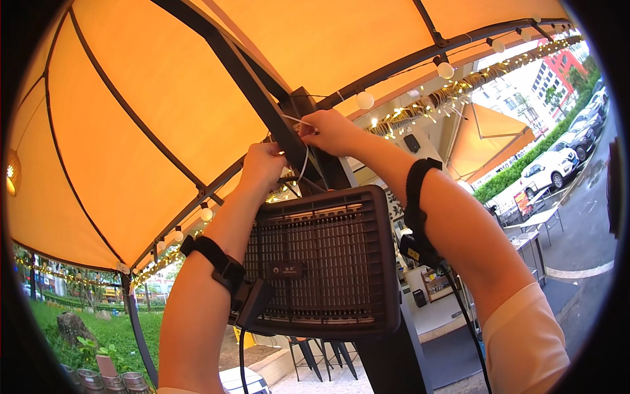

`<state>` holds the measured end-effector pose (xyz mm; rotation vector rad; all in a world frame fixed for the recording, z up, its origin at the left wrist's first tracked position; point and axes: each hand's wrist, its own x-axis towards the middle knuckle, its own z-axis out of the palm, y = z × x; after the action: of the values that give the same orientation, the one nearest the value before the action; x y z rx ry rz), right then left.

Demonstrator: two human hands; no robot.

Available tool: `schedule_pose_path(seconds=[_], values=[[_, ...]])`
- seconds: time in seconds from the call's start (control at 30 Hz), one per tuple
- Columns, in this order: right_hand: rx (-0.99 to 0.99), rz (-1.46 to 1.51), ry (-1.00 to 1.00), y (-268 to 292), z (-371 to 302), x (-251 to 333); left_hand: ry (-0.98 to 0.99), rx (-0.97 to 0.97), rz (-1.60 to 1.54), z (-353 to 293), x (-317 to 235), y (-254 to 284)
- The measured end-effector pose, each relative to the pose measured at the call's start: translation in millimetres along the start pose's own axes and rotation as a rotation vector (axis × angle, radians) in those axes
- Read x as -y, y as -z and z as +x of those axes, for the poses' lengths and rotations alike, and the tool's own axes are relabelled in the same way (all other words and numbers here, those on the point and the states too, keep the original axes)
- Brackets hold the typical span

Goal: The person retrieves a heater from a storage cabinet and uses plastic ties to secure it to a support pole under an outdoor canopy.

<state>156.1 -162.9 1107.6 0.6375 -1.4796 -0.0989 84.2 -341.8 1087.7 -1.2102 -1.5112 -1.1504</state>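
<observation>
Both my arms reach up to a dark metal beam [246, 82] of the canopy frame. A thin white cable tie [304, 164] runs about the beam, one stretch curving down in front of the post and another crossing near my fingers. My right hand [328, 133] pinches the tie at the beam's right side. On the left side, my left hand [264, 165] is closed against the beam, and what its fingers hold is hidden. Just below my hands hangs a dark fan-like box with a slatted grille [315, 266], tilted slightly, with a dark cable near its top.
Orange canopy cloth [144, 118] spreads overhead on dark ribs. Bulbs [365, 100] and small string lights line the frame. A dark post [394, 358] stands behind the box. Bar stools [321, 354], white tables [541, 218] and parked cars [550, 164] lie beyond.
</observation>
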Motion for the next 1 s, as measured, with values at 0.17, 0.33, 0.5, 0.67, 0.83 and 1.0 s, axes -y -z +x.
schedule_pose_path(seconds=[0.17, 0.33, 0.5, 0.67, 0.83, 1.0], values=[[-0.07, -0.07, -0.071, -7, -1, 9, 0.083, 0.019, -0.05, -11, -6, 1], [-0.154, -0.189, -0.139, -6, 5, 4, 0.12, 0.046, -0.112, -26, 4, 4], [-0.202, -0.226, -0.215, 4, 3, -11, 0.194, 0.228, -0.27, -32, 5, 6], [-0.155, -0.192, -0.229, 17, -7, -20, 0.155, 0.461, -0.378, -31, 14, 7], [0.035, -0.153, 0.013, 43, -21, -15, 0.128, 0.467, -0.182, -47, 9, 8], [0.201, -0.236, 0.145, 45, -24, -5, 0.058, 0.404, -0.211, -47, 20, 1]])
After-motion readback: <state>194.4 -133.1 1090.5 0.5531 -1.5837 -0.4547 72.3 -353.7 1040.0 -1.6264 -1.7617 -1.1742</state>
